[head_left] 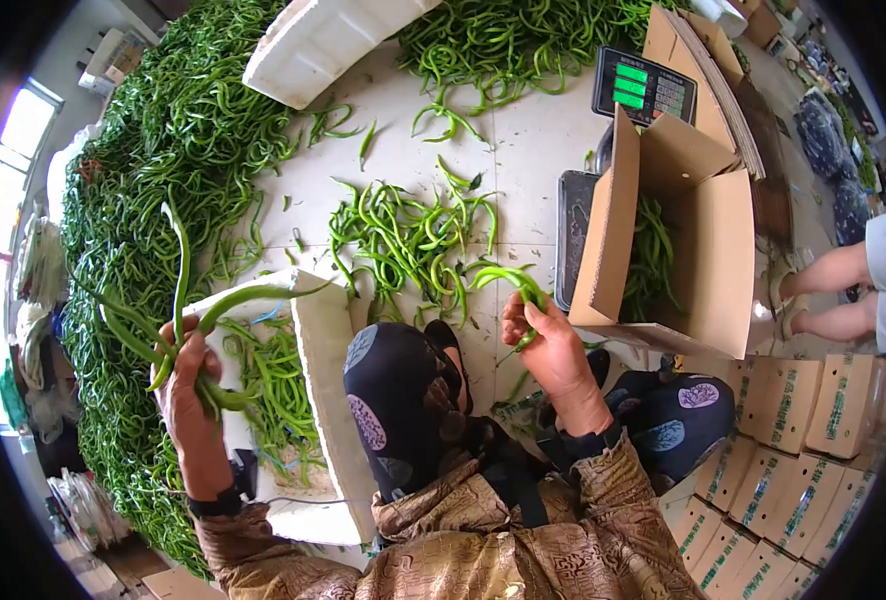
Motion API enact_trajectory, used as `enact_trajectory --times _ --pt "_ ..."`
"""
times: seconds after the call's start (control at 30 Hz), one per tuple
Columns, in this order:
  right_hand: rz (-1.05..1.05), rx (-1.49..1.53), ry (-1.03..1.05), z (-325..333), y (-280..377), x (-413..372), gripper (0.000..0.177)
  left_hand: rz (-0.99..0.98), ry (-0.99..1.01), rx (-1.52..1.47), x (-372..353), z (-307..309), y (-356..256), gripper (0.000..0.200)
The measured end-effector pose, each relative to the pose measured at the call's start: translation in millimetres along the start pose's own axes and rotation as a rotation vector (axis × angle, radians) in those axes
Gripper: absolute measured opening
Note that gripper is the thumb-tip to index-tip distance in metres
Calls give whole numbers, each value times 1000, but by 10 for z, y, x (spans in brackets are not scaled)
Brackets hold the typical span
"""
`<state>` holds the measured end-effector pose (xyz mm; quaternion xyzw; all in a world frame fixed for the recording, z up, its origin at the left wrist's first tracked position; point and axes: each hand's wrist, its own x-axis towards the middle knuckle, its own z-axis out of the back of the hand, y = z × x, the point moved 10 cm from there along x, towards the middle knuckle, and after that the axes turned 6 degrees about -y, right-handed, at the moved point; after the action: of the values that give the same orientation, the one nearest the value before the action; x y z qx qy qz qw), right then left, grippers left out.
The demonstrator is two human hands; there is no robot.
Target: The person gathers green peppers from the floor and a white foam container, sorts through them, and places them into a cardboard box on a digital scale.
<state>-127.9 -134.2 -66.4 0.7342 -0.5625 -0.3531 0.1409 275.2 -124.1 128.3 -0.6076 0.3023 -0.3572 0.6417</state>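
Several long green peppers [182, 262] stick out of my left hand [191, 385], whose fingers are closed round them. That hand is raised over the left side of a white foam box [325, 370] with more green peppers [278, 385] inside. My right hand [555, 352] is closed on a small bunch of green peppers [511, 277], between my knees and an open cardboard box [603, 235]. Peppers [651, 255] lie in the bottom of the cardboard box. A loose pile of peppers [403, 235] is on the floor ahead of me.
A big heap of peppers [153, 150] fills the left side. A foam lid [328, 45] lies at the top. Beside the cardboard box is a scale with a lit display [645, 86]. Stacked cartons [788, 500] stand at lower right, near another person's legs [833, 290].
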Motion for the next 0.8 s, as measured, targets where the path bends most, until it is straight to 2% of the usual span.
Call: enact_trajectory --times 0.1,0.2,0.27,0.4,0.47,0.53,0.6,0.63,0.67,0.7,0.73,0.8 --pt "71 1 63 -336 162 -150 27 68 133 -188 -352 -661 -219 33" --pt "170 -32 93 -456 379 -346 26 161 254 -272 -669 -1225 -51 31" --pt "238 -98 9 -403 516 -444 25 272 294 -257 -889 -1475 73 30" --pt "469 -67 -219 -100 935 -639 30 313 192 -389 -1006 -1519 345 29" --pt "569 -81 -217 -257 1191 -721 30 330 156 -414 -1064 -1457 513 29" --pt "665 -194 -272 -716 1393 -873 27 351 146 -446 -1154 -1434 520 29" --pt "699 -417 27 -1394 1366 -926 32 344 164 -504 -1241 -1471 552 27" --pt "593 -469 120 -1806 1190 -1010 31 349 200 -577 -1294 -1515 601 29" --pt "510 -511 303 -2122 886 -1012 31 352 241 -649 -1348 -1554 632 32" --pt "694 -850 390 -2465 754 -1147 32 413 362 -945 -1453 -1681 555 36" --pt "897 -993 491 -2702 580 -1257 36 438 422 -1048 -1519 -1746 516 36" --pt "940 -1120 356 -2698 389 -1221 37 504 465 -1132 -1622 -1857 502 35"
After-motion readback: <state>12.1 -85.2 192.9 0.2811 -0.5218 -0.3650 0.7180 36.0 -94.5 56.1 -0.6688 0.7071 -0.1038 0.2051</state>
